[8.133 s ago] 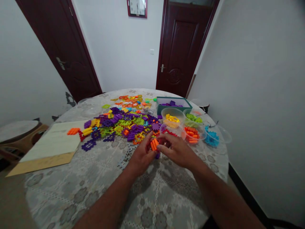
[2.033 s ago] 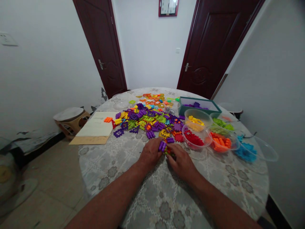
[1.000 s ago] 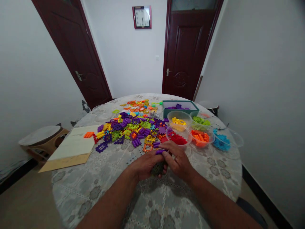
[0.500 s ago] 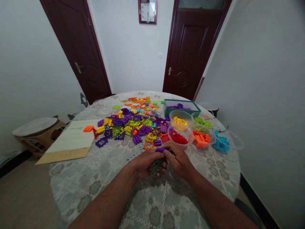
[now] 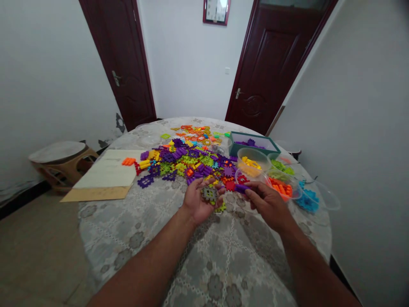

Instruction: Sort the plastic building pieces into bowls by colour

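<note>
My left hand (image 5: pixel 198 202) is turned palm up, fingers partly spread, with a grey notched building piece (image 5: pixel 209 194) lying on it. A lime-green notched piece (image 5: pixel 220 208) shows just below its fingers; whether the hand supports it I cannot tell. My right hand (image 5: pixel 264 202) pinches a purple ribbed building piece (image 5: pixel 242 188) between thumb and fingers, apart from the left hand. Beyond both hands spreads a mixed pile of plastic building pieces (image 5: pixel 191 160) in purple, yellow, green, orange and red.
Clear round tubs hold yellow (image 5: pixel 251 164), orange (image 5: pixel 281 188), green (image 5: pixel 283 167) and blue pieces (image 5: pixel 307 199). A green box (image 5: pixel 271 147) with purple pieces stands behind them. Paper sheets (image 5: pixel 105 170) lie at the left on a patterned tablecloth (image 5: pixel 140 260). A stool (image 5: pixel 60 155) stands beyond.
My hands have moved apart. The right has carried the purple piece to the right, and the left has opened out palm up under the grey piece. The view has shifted slightly.
</note>
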### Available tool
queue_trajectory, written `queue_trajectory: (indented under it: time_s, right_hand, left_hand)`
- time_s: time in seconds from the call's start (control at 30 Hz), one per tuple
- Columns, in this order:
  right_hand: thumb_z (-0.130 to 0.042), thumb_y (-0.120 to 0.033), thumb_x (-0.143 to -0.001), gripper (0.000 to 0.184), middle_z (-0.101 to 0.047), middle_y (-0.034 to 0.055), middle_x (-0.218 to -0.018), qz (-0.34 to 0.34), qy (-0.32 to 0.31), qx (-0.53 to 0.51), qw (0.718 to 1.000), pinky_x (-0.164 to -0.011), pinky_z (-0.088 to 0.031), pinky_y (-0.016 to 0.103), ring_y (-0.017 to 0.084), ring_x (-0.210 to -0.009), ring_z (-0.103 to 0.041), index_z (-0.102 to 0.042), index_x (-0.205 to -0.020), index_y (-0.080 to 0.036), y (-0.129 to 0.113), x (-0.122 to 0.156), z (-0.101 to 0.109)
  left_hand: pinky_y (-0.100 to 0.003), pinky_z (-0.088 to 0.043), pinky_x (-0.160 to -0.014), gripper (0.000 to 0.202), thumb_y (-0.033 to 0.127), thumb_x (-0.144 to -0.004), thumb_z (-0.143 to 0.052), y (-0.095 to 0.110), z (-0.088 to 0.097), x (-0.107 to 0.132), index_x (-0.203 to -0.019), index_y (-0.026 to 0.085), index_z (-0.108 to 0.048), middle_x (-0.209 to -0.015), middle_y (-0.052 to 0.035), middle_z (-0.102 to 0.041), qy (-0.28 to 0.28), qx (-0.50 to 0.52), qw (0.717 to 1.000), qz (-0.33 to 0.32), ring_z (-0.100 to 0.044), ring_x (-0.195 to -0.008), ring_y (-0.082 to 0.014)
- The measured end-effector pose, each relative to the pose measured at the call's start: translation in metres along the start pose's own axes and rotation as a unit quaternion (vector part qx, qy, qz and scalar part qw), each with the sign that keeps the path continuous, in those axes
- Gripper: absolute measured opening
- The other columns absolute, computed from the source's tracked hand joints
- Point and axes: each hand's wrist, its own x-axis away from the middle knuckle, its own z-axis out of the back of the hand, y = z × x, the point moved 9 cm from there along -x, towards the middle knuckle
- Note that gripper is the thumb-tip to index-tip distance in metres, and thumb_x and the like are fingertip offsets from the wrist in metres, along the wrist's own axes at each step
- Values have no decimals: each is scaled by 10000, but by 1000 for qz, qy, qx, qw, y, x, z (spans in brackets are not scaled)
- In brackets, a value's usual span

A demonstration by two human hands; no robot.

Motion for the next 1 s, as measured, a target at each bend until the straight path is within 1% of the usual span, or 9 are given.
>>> queue_trajectory:
  time_s: [0.13,0.27,0.33,0.43,0.57,0.67,0.83,0.9,1.0]
  right_hand:
    - [-621,-414,-949,296,-688,5,-790,12,-68,28,997,-607,-482,263,155,-660,-613,-718,-1149,-219,-10,-14,6]
    - [-656,-376,-891,271,-733,39,-857,26,-112,53,992,-596,-490,250,156,-690,-632,-754,-1078,-205,-17,-59,22]
    - [-658,-346,-870,297,-730,47,-823,13,-65,59,996,-535,-463,230,154,-655,-632,-746,-1107,-190,-15,-96,42]
    - [-603,-285,-866,441,-757,76,-939,11,74,41,996,-507,-465,215,152,-658,-653,-671,-1290,-185,-10,-146,79]
    - [-554,-223,-846,592,-720,134,-1271,0,163,34,986,-532,-502,235,137,-666,-677,-574,-1438,-197,-4,-167,92]
    - [-558,-270,-893,434,-749,120,-1196,32,117,54,991,-629,-550,281,146,-682,-681,-674,-1302,-179,-18,-142,63]
    - [-647,-364,-943,313,-774,53,-1047,133,-112,87,981,-762,-542,299,185,-852,-701,-733,-1208,-224,-62,-63,-33]
    - [-650,-336,-946,291,-772,41,-978,127,-137,82,979,-719,-525,283,180,-820,-694,-734,-1200,-223,-69,-44,-55]
    - [-615,-261,-944,235,-772,39,-929,104,-128,74,984,-720,-524,275,175,-808,-705,-742,-1135,-208,-68,-41,-66]
  left_hand:
    - [-458,-599,-740,421,184,-710,-591,4,-2,2,-1130,152,-613,-958,-132,-692,9,3,1000,-30,-722,-846,-290]
    - [-479,-607,-775,588,99,-581,-565,10,-6,2,-1164,163,-610,-937,-112,-687,-12,-3,998,-57,-719,-838,-278]
    - [-473,-613,-799,651,49,-547,-551,12,-7,1,-1184,174,-600,-944,-98,-687,-17,-22,997,-67,-723,-855,-266]
    - [-472,-619,-842,665,-16,-548,-545,12,-8,1,-1179,187,-589,-970,-80,-688,-24,-56,995,-74,-727,-893,-247]
    - [-434,-627,-857,547,-26,-671,-644,9,-10,2,-1175,184,-602,-1007,-79,-693,-37,-97,992,-78,-727,-916,-225]
    - [-416,-633,-852,525,16,-733,-743,8,-8,-1,-1207,189,-598,-996,-77,-704,-38,-126,987,-91,-729,-904,-214]
    - [-389,-644,-795,531,41,-714,-809,12,-2,-6,-1169,196,-582,-959,-72,-729,-13,-131,982,-134,-734,-822,-205]
    - [-375,-645,-769,512,44,-701,-821,14,-1,-6,-1130,193,-585,-963,-76,-735,-3,-136,980,-144,-732,-805,-201]
    - [-348,-641,-725,484,30,-693,-801,16,0,-6,-1099,188,-590,-982,-85,-732,12,-141,979,-148,-732,-815,-206]
